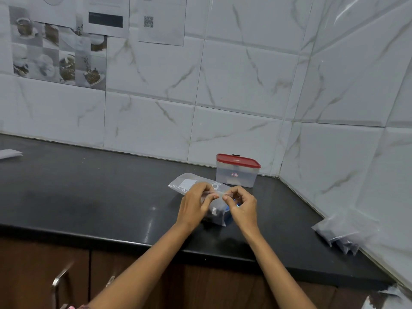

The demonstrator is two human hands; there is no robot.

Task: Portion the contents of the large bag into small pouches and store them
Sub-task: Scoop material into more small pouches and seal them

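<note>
Head view: your left hand (196,202) and right hand (242,206) sit close together, each pinching the top edge of a small pouch (215,214) with dark contents, held just above the black desk (100,197). Flat clear pouches (189,182) lie just behind your hands. A clear container with red lid (236,170), closed, stands beyond them near the wall corner. Large bag (343,230) of dark stuff leans against the right wall, well apart. White paper (10,153) lies far left.
</note>
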